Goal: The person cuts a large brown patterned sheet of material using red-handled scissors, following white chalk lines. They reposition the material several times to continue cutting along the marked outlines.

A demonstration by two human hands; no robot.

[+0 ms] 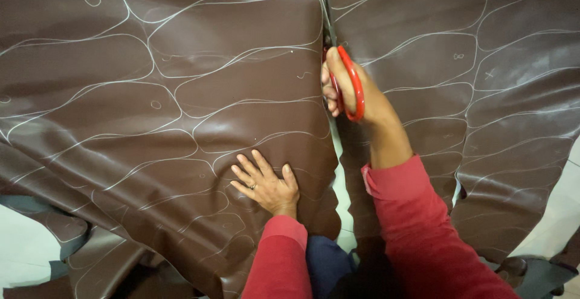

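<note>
A broad sheet of dark brown leather (181,93) covered nearly the whole view, glossy and lightly rippled, marked all over with thin white chalk outlines of rounded, elongated shapes and a few small chalk marks inside them. A cut ran up through the leather from its near edge, splitting it into a left and a right part with a narrow pale gap between them. Under the leather's near edge a light floor (24,244) showed at the lower left and lower right, and grey scraps (36,205) lay beneath the left corner.

The right hand (353,87), in a red sleeve (417,226), was at the top of the cut, its fingers curled closed through the red handles of a pair of scissors (352,84); the dark blades pointed away along the cut line, and how far they gaped could not be told. The left hand (266,181) lay flat on the leather just left of the cut, fingers spread wide and holding nothing, a ring on one finger. Dark blue cloth (326,263) showed between the sleeves below the leather's near edge.
</note>
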